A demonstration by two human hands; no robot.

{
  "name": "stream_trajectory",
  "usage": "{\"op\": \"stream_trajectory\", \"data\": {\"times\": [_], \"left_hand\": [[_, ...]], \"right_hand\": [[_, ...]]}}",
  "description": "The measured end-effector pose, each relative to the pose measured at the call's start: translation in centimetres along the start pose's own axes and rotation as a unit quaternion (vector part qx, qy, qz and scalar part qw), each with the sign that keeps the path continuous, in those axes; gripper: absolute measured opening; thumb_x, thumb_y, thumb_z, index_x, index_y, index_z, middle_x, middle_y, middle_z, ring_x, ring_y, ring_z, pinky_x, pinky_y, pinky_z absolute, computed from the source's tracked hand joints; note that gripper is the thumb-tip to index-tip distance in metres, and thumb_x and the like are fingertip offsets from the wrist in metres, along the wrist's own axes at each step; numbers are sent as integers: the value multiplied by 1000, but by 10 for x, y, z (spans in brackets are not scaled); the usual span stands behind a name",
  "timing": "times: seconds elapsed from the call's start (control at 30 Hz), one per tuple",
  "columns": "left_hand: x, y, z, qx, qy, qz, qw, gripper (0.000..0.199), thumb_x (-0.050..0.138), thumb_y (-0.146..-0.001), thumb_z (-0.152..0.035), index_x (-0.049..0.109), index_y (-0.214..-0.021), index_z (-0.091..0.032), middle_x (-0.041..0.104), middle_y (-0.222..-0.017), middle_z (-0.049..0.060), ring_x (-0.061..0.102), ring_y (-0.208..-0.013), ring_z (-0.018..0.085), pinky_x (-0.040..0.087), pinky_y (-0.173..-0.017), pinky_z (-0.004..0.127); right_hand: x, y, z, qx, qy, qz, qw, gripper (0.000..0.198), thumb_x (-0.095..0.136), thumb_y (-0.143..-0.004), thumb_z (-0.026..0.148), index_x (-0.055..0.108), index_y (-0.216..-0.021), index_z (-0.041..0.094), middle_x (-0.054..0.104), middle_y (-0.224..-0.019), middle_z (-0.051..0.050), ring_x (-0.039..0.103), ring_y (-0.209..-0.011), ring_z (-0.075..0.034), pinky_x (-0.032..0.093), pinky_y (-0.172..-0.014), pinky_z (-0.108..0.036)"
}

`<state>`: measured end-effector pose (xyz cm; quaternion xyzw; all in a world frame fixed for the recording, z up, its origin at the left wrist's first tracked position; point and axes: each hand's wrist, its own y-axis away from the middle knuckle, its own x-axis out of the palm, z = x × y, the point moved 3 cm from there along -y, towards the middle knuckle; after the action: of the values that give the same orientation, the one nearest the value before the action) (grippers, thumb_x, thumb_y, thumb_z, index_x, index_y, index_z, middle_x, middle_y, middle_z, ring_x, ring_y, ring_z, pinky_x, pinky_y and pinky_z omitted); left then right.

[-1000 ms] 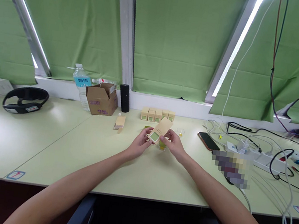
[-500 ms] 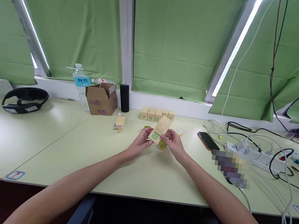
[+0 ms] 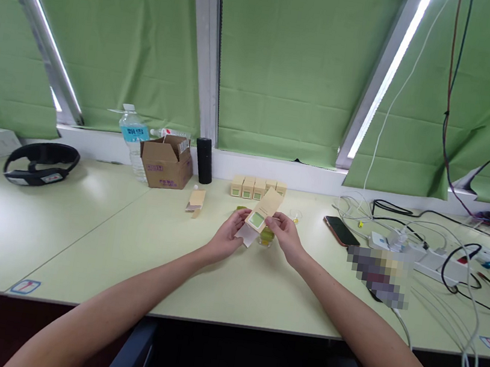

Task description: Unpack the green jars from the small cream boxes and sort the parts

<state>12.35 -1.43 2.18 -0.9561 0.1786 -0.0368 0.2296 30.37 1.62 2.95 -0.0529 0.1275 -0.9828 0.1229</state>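
Note:
Between both hands is a small beige cardboard box (image 3: 265, 209), tilted, with a green square on its lower face. A pale flap sticks out at its lower end. My left hand (image 3: 228, 236) is closed on the box's lower left side near that flap. My right hand (image 3: 287, 237) pinches its right edge. Just behind the box, a small clear jar (image 3: 266, 237) with yellow-green contents stands on the table, partly covered. Another green item (image 3: 240, 208) is mostly hidden behind my left fingers.
A row of several similar small boxes (image 3: 248, 187) stands at the back. An unfolded carton (image 3: 196, 200) lies left, near a brown cardboard box (image 3: 167, 162) and a black cylinder (image 3: 204, 161). On the right are a phone (image 3: 341, 231), power strips and tangled cables (image 3: 439, 262).
A pale flap now juts out from the box's lower end, near my left hand. The box has shifted slightly up; the jar shows a little more.

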Motion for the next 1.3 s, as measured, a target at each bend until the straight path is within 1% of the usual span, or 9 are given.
{"op": "stream_trajectory", "data": {"times": [0.1,0.23,0.4,0.6,0.67,0.83,1.07,1.17,1.3], "left_hand": [[0,2,0,-1,12,18,1000,68,66,-76,-9,45,-138,-26,54,-142,11,51,-135,29,45,-104,40],[0,3,2,-4,-10,21,1000,63,70,-85,-23,42,-142,-27,51,-147,12,50,-137,29,44,-107,41],[-2,1,4,10,-138,-33,990,49,65,-93,-42,49,-136,-24,59,-138,13,58,-125,28,47,-105,43],[-2,4,-4,29,-227,-16,973,44,46,-102,-42,54,-142,-24,69,-125,10,66,-107,27,51,-93,39],[-3,5,-6,23,-244,-34,969,43,46,-102,-42,56,-139,-24,71,-119,9,67,-102,26,51,-88,37],[-2,3,-4,12,-222,-65,973,41,59,-95,-41,56,-132,-23,70,-120,11,67,-107,28,52,-89,38],[4,6,-2,-15,-185,-14,982,66,78,-79,-34,48,-137,-24,64,-131,11,62,-120,31,51,-98,44],[3,5,-2,-10,-178,-3,984,53,73,-86,-40,54,-132,-23,66,-126,11,64,-113,30,53,-94,43],[-5,-1,3,-13,-162,-41,986,36,65,-91,-47,63,-113,-20,69,-104,9,66,-95,24,53,-85,39]], "right_hand": [[0,0,3,12,-19,-5,1000,56,82,-68,68,65,-98,24,79,-90,-7,75,-95,-29,57,-88,-45],[-1,1,3,15,-14,-8,1000,58,82,-66,70,64,-97,24,79,-89,-6,76,-93,-29,57,-87,-45],[0,1,-1,24,-11,-2,1000,60,85,-64,68,61,-97,25,80,-90,-6,76,-89,-29,59,-79,-42],[-2,-1,-1,28,7,-22,999,61,83,-65,69,61,-100,25,80,-98,-8,76,-93,-29,60,-81,-44],[-2,-1,-1,29,10,-23,999,62,84,-65,68,61,-103,25,79,-103,-9,75,-95,-29,61,-81,-44],[2,1,-4,23,21,-12,999,62,88,-63,61,59,-104,25,78,-108,-9,75,-95,-28,62,-76,-41],[0,0,-4,-4,45,-28,999,58,87,-65,57,61,-105,25,77,-109,-9,72,-101,-27,62,-78,-40],[-2,0,-1,-27,54,-53,997,53,86,-67,55,62,-104,25,75,-111,-8,70,-103,-26,61,-83,-40],[-4,1,1,-38,68,-79,994,48,87,-65,49,63,-99,24,75,-103,-6,69,-95,-26,60,-81,-40]]}}
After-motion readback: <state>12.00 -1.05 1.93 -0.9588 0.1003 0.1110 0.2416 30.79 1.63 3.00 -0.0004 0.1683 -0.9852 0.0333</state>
